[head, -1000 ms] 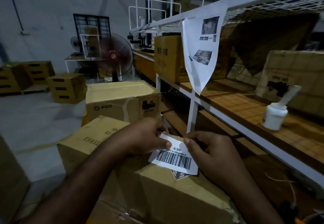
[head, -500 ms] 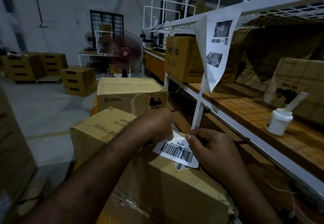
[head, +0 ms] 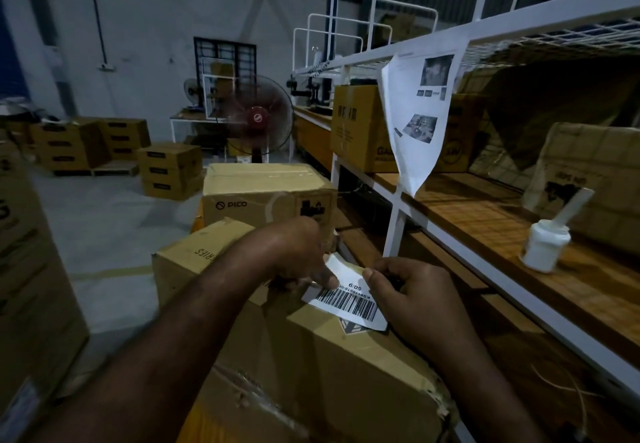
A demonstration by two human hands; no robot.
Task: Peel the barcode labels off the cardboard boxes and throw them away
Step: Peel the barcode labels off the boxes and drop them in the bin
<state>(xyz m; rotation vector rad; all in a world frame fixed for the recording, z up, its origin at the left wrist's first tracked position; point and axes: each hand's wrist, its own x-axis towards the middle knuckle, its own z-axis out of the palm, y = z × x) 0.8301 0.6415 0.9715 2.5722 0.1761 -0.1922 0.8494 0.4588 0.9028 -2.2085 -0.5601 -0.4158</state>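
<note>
A white barcode label (head: 349, 304) lies on the top of the nearest cardboard box (head: 311, 366), its far edge lifted off the cardboard. My left hand (head: 298, 255) pinches the label's far left corner. My right hand (head: 412, 297) grips the label's right edge, thumb on top and fingers curled. The label's near edge still lies flat on the box. A second box marked PICO (head: 266, 196) stands just behind the first.
A white metal rack (head: 394, 224) with wooden shelves runs along the right, holding boxes, a hanging printed sheet (head: 415, 113) and a white glue bottle (head: 545, 241). A pedestal fan (head: 256, 120) and several stacked boxes (head: 169, 169) stand on the floor beyond. Another carton (head: 31, 269) is at the left.
The view shifted so the boxes sit further right. My left hand slid further over the label's far corner, which now curls up more. My right hand keeps its hold.
</note>
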